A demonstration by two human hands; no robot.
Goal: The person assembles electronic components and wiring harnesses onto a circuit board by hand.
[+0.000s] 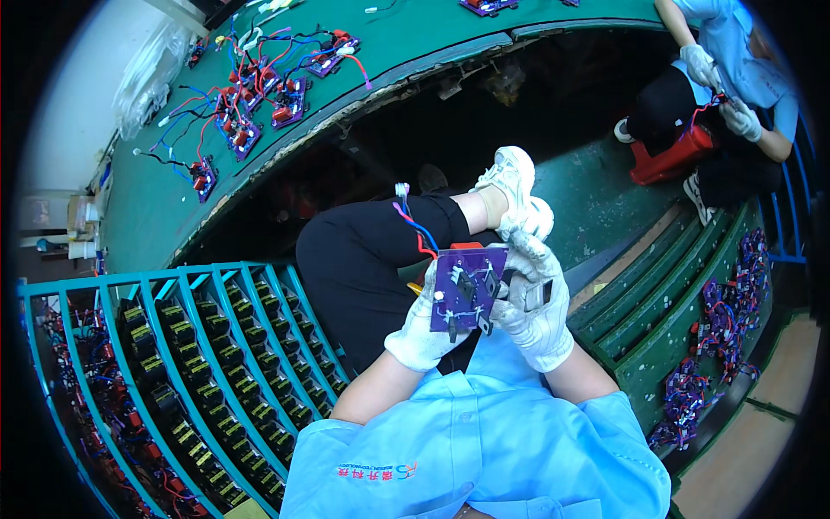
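Observation:
A purple circuit board (452, 298) is held upright in front of my lap, with black clips and small parts on its visible face. Behind its top edge shows a red component (467, 246); red, blue and purple wires (417, 227) rise from its upper left, ending in a white connector (401, 189). My left hand (420, 336), in a white glove, grips the board from its lower left, fingers partly hidden behind it. At the right edge my right hand (538, 311), in a smudged white glove, has its fingers bent in a pinch; what lies between them is unclear.
Several wired boards (246, 104) lie on the green workbench (398, 56). To the left, a blue-green rack (181, 277) holds rows of black and yellow parts. More boards (709, 337) lie right, beside green slats (666, 303). A gloved co-worker (731, 86) handles wires above a red object (670, 157).

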